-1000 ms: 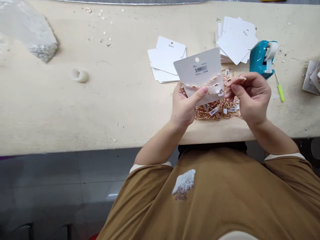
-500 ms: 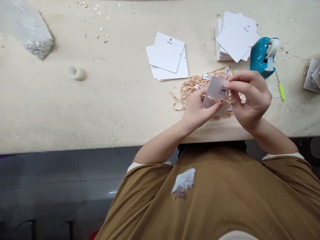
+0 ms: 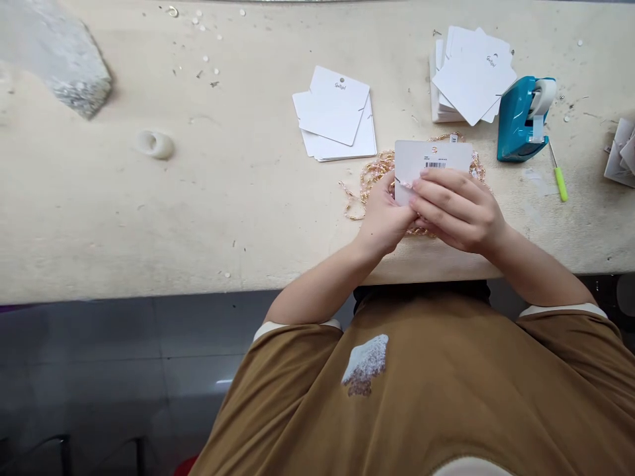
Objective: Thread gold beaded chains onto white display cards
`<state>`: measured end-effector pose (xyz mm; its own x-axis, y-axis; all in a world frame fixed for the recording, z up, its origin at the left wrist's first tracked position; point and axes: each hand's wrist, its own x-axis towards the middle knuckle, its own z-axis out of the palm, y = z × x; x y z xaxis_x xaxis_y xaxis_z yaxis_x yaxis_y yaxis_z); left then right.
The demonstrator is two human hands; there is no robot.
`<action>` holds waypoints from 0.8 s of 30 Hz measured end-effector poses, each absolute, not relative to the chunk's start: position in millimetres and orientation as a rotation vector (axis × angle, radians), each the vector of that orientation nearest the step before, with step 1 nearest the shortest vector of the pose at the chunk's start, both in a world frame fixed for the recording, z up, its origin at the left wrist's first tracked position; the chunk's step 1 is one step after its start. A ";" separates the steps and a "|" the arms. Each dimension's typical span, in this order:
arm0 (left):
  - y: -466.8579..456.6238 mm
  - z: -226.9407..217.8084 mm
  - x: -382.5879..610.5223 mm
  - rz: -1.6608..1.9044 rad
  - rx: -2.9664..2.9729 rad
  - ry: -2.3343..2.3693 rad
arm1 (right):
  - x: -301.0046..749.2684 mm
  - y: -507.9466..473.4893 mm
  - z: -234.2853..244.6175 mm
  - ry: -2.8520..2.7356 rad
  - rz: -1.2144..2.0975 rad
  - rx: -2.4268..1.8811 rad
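Note:
A white jewelry card point(image 3: 407, 158) with a printed barcode faces me, held up over the table. My left hand point(image 3: 384, 215) grips its lower left edge, closed with the thumb in front. Across the card's face lies my right hand point(image 3: 459, 205), its fingers pressed together near a bit of pink beaded strand point(image 3: 405, 185). Whether the right fingers pinch the strand or only press on the card is hard to see. Behind and below the card lies a heap of pink and gold beaded strands point(image 3: 374, 173), some with small white tags.
White cards point(image 3: 330, 109) lie stacked left of the heap, with a taller card stack point(image 3: 471, 79) behind. To the right stand a blue tape dispenser point(image 3: 516, 119) and a green-handled pick point(image 3: 560, 184). A tape roll point(image 3: 155, 144) and a plastic bag point(image 3: 79, 73) sit left.
The card has turned from tilted to nearly square-on, its barcode facing me. My right hand has come down from the card's right edge and now lies across its front.

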<state>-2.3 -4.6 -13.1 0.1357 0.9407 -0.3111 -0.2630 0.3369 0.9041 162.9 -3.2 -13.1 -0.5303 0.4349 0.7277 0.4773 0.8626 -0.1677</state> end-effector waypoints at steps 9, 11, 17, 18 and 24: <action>18.5 -3.5 -27.5 0.748 0.730 0.791 | 181.4 10.2 -11.1 -2.247 0.070 -0.583; 23.5 -1.2 -32.2 0.719 0.707 0.727 | 185.0 13.5 -8.2 -2.263 0.066 -0.525; 20.3 -4.8 -30.1 0.803 0.656 0.861 | 185.7 16.7 -6.4 -2.324 0.061 -0.422; 19.3 -5.7 -29.5 0.819 0.665 0.890 | 184.8 16.9 -6.8 -2.306 0.062 -0.438; 18.1 -7.0 -27.3 0.895 0.764 0.988 | 186.5 18.7 -4.6 -2.149 -0.226 -0.680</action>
